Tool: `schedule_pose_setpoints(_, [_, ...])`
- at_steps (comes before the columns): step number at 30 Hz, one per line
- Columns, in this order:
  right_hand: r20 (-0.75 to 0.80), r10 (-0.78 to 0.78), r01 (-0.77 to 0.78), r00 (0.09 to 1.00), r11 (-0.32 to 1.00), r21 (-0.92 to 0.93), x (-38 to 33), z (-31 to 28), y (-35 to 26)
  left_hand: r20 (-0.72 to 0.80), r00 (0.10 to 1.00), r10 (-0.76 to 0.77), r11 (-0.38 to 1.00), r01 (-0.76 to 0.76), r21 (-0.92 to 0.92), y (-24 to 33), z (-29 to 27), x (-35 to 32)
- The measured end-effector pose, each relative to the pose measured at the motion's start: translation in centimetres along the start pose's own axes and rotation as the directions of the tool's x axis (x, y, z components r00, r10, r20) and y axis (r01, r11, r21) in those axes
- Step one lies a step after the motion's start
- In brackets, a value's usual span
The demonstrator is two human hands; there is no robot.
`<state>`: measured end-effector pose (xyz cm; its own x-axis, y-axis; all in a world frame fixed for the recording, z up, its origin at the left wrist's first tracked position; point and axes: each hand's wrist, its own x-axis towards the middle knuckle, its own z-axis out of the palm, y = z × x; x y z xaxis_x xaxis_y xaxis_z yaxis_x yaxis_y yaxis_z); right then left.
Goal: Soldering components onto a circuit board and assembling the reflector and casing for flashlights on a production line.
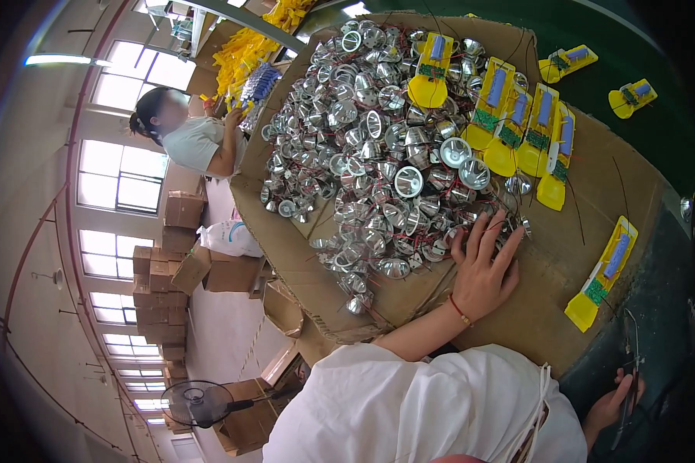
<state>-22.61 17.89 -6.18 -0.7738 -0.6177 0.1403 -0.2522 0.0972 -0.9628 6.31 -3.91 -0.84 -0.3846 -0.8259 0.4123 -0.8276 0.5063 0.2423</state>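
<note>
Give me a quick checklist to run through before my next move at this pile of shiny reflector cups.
1. Left hand on the silver reflector cups: ok, fingers spread at the pile's edge.
2. One cup actually pinched: cannot tell, fingertips lie among red wires.
3. Right hand holding the thin dark tool: ok, though the grip is dim.
4. Yellow housings with circuit boards beside the pile: ok.
5. Cardboard sheet under the parts: ok, lying flat.
</note>
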Motion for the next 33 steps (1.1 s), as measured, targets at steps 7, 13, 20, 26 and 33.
schedule_pose_setpoints(7, [0.009,-0.05,0.05,0.999,0.999,0.018,0.2,-0.2,0.5,-0.003,1.0,0.009,1.0,-0.009,0.029,0.4,-0.4,0.0])
schedule_pose_setpoints(13, [-0.028,-0.016,0.017,0.999,0.999,0.041,0.2,0.4,-0.8,-0.03,1.0,-0.003,1.0,0.004,0.031,0.6,-0.4,-0.5])
schedule_pose_setpoints(20, [-0.035,0.005,0.003,0.999,0.975,0.224,0.1,1.5,-1.3,-0.091,0.995,0.035,0.995,-0.026,0.095,-0.4,-3.3,-0.5])
schedule_pose_setpoints(26, [0.003,0.042,-0.041,0.999,0.952,0.303,0.6,2.6,-3.8,0.16,0.973,-0.168,0.964,0.128,0.232,-1.5,-4.1,-0.8])
schedule_pose_setpoints(33, [0.026,0.077,-0.081,0.997,0.923,0.377,0.4,1.9,-4.4,0.058,0.995,-0.082,0.947,0.06,0.317,-0.5,-2.9,1.2])
